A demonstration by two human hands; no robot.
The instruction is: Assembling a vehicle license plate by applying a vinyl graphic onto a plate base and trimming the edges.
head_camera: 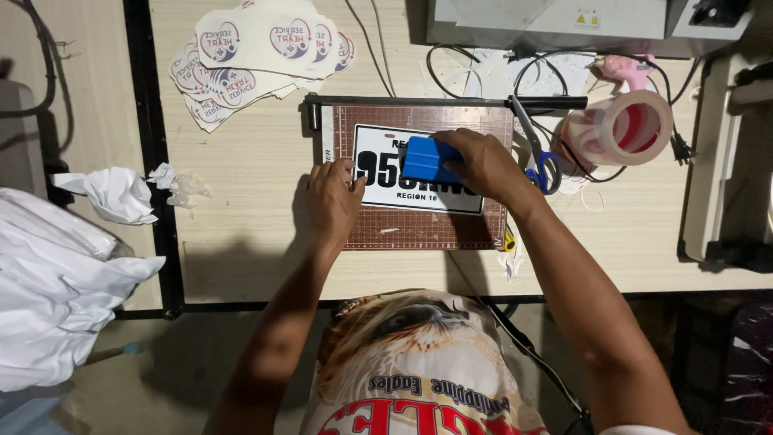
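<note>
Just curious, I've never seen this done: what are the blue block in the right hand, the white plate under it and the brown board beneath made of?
The blue squeegee block in the right hand looks like matte moulded plastic, possibly felt-edged. The white plate, steadied by the left hand, seems glossy vinyl-faced sheet; metal or plastic, unclear. The cutter board looks like gridded brown hardboard.
</note>
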